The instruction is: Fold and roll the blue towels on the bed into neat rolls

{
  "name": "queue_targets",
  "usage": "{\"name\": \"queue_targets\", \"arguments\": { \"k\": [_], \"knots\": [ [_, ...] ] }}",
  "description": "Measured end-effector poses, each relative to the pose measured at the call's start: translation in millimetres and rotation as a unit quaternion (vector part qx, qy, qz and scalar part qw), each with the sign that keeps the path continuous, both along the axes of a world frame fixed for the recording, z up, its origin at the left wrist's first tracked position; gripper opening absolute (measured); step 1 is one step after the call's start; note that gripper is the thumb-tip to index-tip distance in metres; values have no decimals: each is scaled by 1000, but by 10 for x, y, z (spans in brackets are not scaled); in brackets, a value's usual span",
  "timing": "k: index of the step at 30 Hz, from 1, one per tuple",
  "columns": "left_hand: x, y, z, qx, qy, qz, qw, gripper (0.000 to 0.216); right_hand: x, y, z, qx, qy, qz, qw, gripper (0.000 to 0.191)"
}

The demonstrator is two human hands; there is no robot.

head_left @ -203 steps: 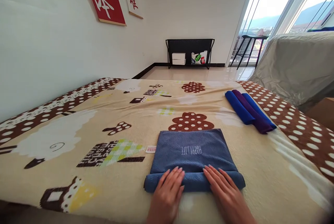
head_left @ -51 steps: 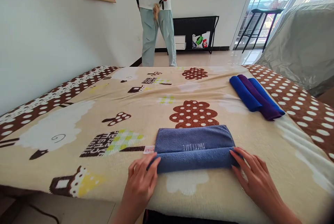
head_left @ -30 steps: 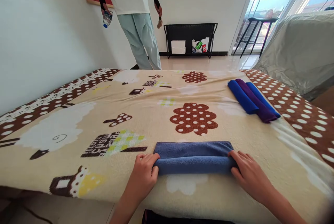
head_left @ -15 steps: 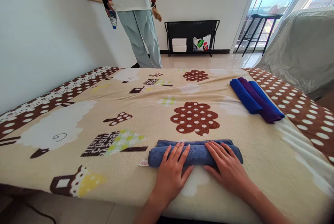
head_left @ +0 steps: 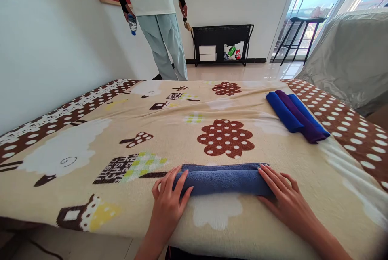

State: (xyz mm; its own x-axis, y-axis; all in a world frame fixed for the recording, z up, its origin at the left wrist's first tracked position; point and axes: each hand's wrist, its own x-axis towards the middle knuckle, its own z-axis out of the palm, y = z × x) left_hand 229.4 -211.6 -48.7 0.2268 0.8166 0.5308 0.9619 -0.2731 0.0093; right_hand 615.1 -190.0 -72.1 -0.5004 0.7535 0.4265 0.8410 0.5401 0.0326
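A slate-blue towel [head_left: 224, 179] lies rolled into a long bundle near the front edge of the patterned blanket [head_left: 91, 147]. My left hand [head_left: 168, 199] rests at the roll's left end, fingers stretched out and touching it. My right hand [head_left: 283, 197] lies flat at the right end, fingers extended along the roll. Neither hand wraps around the towel. A thin flap of towel shows behind the roll.
Three rolled towels, two blue and one purple [head_left: 295, 114], lie side by side at the far right of the blanket. Another person [head_left: 154, 17] stands beyond the bed holding a bottle. A black rack [head_left: 222, 44] stands by the far wall; covered furniture [head_left: 348, 54] is at right.
My hands slid from the middle of the roll out to its two ends. Over the earlier frames the flat towel was rolled up away from me. The person behind shifted slightly.
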Motion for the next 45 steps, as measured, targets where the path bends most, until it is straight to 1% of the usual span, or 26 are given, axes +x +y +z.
{"name": "queue_targets", "arguments": {
  "k": [2, 4, 7, 10, 12, 14, 17, 20, 22, 24, 25, 27, 29, 31, 32, 34, 37, 40, 42, 45],
  "knots": [
    [-42, -102, 27, 4, 0, -34, 999, 39, 114, -96, -33, 16, 4, 1, 1000, 67],
    [-64, -162, 38, -21, -4, -62, 998, 43, 191, -165, -87, 18, 8, 7, 1000, 65],
    [-46, -139, 15, -49, -26, -53, 997, 49, 198, -150, -173, 6, 12, 9, 1000, 64],
    [-7, -17, -2, -52, -40, -37, 997, 49, 125, -6, -180, 4, 22, -2, 1000, 59],
    [2, 65, 28, -55, -41, -38, 997, 45, 82, 97, -107, 5, 36, -4, 999, 52],
    [-6, 109, 97, -63, -47, -41, 996, 41, 67, 149, 10, -7, 50, 0, 999, 44],
    [-34, 99, 225, -104, -62, -42, 992, 34, 84, 113, 171, -64, 63, 7, 996, 39],
    [-11, 64, 321, -157, -51, -19, 986, 29, 62, 30, 248, -107, 63, -8, 992, 32],
    [84, 58, 363, -165, -17, 15, 986, 29, -44, -1, 276, -93, 55, -33, 994, 29],
    [269, 71, 383, -146, 23, 28, 989, 36, -252, -10, 307, -62, 46, -40, 996, 38],
    [392, 82, 383, -135, 39, 13, 990, 41, -388, -10, 322, -52, 43, -30, 997, 46],
    [664, 110, 357, -132, 54, -56, 988, 50, -683, -2, 342, -50, 41, 10, 998, 60],
    [897, 144, 298, -156, 49, -126, 979, 54, -926, 14, 333, -57, 48, 44, 996, 62],
    [1004, 179, 221, -181, 40, -156, 970, 54, -1039, 42, 294, -57, 56, 53, 995, 56],
    [998, 195, 183, -185, 37, -160, 969, 53, -1037, 60, 267, -57, 56, 59, 995, 54],
    [881, 218, 121, -175, 45, -157, 971, 53, -938, 95, 210, -51, 42, 84, 994, 51],
    [565, 231, 71, -148, 78, -146, 975, 55, -674, 138, 142, -22, 11, 121, 992, 49],
    [264, 239, 57, -135, 97, -121, 979, 53, -431, 177, 94, -8, -5, 111, 994, 49],
    [123, 262, 53, -136, 100, -113, 979, 50, -316, 214, 66, -25, -8, 103, 994, 49],
    [5, 338, 51, -153, 94, -136, 974, 52, -216, 295, 36, -75, -1, 113, 991, 52]
  ]
}}
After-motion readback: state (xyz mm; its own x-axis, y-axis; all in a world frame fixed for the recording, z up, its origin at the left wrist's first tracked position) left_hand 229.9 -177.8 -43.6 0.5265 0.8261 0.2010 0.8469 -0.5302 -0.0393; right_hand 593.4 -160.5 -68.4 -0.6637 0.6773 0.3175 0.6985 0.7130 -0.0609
